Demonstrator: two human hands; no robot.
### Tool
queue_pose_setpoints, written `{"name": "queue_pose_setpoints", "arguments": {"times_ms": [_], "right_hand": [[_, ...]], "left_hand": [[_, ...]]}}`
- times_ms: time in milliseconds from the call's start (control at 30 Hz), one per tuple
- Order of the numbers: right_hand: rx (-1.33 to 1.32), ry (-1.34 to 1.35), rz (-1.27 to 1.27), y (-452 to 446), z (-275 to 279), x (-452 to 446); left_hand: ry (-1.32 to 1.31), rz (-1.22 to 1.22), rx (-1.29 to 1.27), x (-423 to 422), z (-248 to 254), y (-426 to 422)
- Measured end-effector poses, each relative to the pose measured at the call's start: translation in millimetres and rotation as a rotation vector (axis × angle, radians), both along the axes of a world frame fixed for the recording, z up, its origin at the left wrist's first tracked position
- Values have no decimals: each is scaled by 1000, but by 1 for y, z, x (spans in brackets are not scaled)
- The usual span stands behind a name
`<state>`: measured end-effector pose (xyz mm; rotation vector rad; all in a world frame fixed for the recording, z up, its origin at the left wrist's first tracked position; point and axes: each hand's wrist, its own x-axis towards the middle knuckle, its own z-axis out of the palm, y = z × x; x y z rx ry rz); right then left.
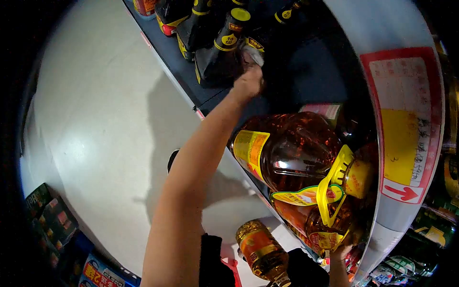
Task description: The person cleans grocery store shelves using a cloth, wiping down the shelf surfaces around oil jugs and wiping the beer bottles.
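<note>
My left hand (249, 81) reaches over the dark shelf, closed around a crumpled whitish cloth (254, 55), slightly blurred. Right beside it stand black bottles (221, 60) with yellow-rimmed caps and yellow labels. A large oil jug (301, 153) with amber contents, a yellow cap and a yellow handle leans at the shelf's near part. Next to that is a second oil jug (313, 225), partly covered by the first. At its neck end, low on the right, my right hand (343, 248) is closed on it; most of the fingers are hidden.
Another oil bottle (260, 246) with an orange label stands low by my legs. A price-tag strip (401, 124) with a red arrow edges the shelf above on the right. Pale floor (105, 105) lies to the left, with boxed goods (52, 220) at lower left.
</note>
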<state>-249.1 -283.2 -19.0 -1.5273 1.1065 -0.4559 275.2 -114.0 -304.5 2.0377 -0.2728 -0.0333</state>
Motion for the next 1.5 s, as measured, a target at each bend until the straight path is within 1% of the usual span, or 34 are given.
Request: {"name": "queue_pose_setpoints", "arguments": {"times_ms": [67,100,167,200,267,300,333,367,467,567,667,767,833,867,933,967,1033,1067,1100,1133,1167,1233,1300,1333,1367,1400,1467,1500], "right_hand": [[-1,9,-2,0,1,-3],[-7,9,-7,0,2,-4],[-20,17,-18,-2,1,-7],[-31,20,-27,-1,-1,-10],[-65,8,-40,-3,-7,-7],[-72,6,-22,-4,-7,-6],[-69,19,-4,-4,-6,-7],[-66,33,14,-4,-5,-7],[-33,6,36,0,1,5],[7,-24,59,7,8,18],[61,-25,121,19,16,30],[93,-34,196,29,21,40],[50,-66,55,19,13,29],[28,-31,74,15,9,23],[-18,38,113,20,8,32],[18,76,196,27,19,40],[-8,48,156,22,15,34],[-22,34,136,20,13,31],[-113,13,103,4,2,13],[-124,-9,92,-1,-1,9],[-136,-30,81,-6,-4,4],[-30,-50,102,4,3,15],[20,-32,126,34,22,48],[24,-27,108,35,22,49],[28,-22,89,36,22,49],[26,-27,40,22,13,33],[59,-46,33,12,7,23],[92,-58,73,13,8,26]], "left_hand": [[93,73,-395,23,-51,-14],[119,109,-565,28,-51,-16],[75,166,-283,26,-55,-20],[56,194,-144,23,-46,-18],[-257,207,1130,19,-37,-23],[-99,146,763,8,-10,-8],[55,80,394,-8,33,17],[205,13,23,-23,57,33],[-239,-141,651,-45,48,40],[-341,-289,555,-72,53,69],[-318,-452,570,-96,64,102],[101,-552,545,-97,102,124],[54,-364,289,-107,106,139],[28,-273,161,-112,108,145],[-164,17,-152,-126,117,160],[-258,164,-305,-128,124,169],[-347,347,-396,-116,161,178],[-477,356,-320,-108,176,178],[-606,364,-243,-98,190,176],[-735,371,-163,-88,195,175],[-693,300,-96,-80,187,172],[-603,158,37,-67,155,162],[-657,127,123,-59,112,156],[-684,110,167,-58,104,155],[-665,138,149,-61,96,150],[-659,139,159,-64,95,149],[-653,144,179,-67,93,150],[-644,127,190,-68,88,150]]}}
